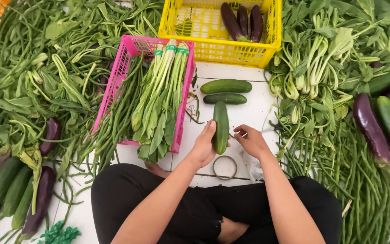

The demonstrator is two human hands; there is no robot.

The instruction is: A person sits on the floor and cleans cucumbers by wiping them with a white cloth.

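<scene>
Left hand around cucumber, right hand half-curled beside it.

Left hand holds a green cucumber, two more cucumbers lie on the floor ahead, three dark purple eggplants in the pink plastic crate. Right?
Not quite. In the head view the three dark purple eggplants lie in the yellow plastic crate; the pink plastic crate holds leafy greens. The left hand does hold a green cucumber; two more cucumbers lie ahead.

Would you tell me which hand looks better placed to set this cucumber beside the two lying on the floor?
Probably the left hand: it already grips the cucumber, just below the two cucumbers. The right hand looks empty beside it.
</scene>
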